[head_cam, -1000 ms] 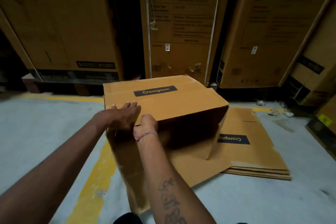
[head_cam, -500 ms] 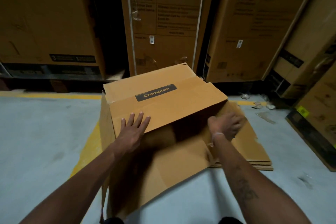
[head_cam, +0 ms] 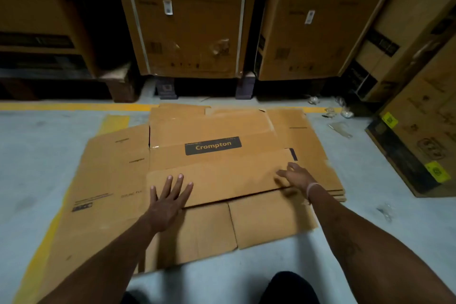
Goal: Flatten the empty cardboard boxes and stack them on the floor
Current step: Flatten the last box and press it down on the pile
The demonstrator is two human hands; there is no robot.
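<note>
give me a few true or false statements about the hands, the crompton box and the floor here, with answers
1. The Crompton box lies flattened on the floor. True.
2. The left hand grips a flap and lifts it. False: its fingers are spread flat on the cardboard.
3. The right hand is near the right edge of the top panel. True.
4. The Crompton label faces down, hidden. False: it faces up and is readable.
5. A yellow floor line runs behind the cardboard. True.
6. The flattened box rests on a table. False: it lies on the grey floor, partly over the flattened pile.
</note>
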